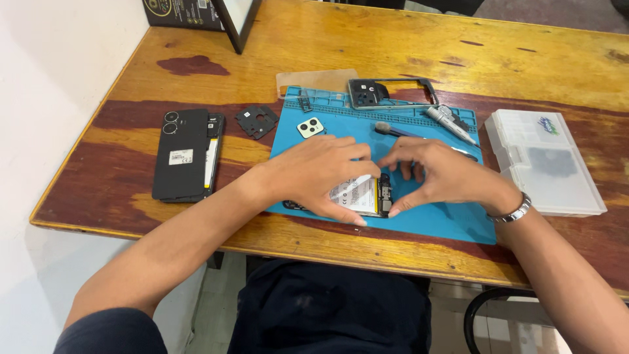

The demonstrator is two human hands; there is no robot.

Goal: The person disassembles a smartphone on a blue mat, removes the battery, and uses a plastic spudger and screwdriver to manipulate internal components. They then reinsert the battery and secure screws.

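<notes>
An opened phone [362, 195] with a white-labelled battery lies on the blue work mat [452, 223]. My left hand [318, 172] covers its left part, fingers curled over the top edge and thumb at the bottom edge. My right hand [440, 176] holds the phone's right end, thumb at its lower corner. A metal bracelet [514, 213] circles my right wrist. Much of the phone is hidden under both hands.
On the mat lie a small camera cover [310, 127], a phone frame [392, 92], a brush [393, 130] and a pen-like tool [451, 123]. A black phone back [182, 155] and black bracket [257, 120] lie left; a clear plastic box [542, 161] right.
</notes>
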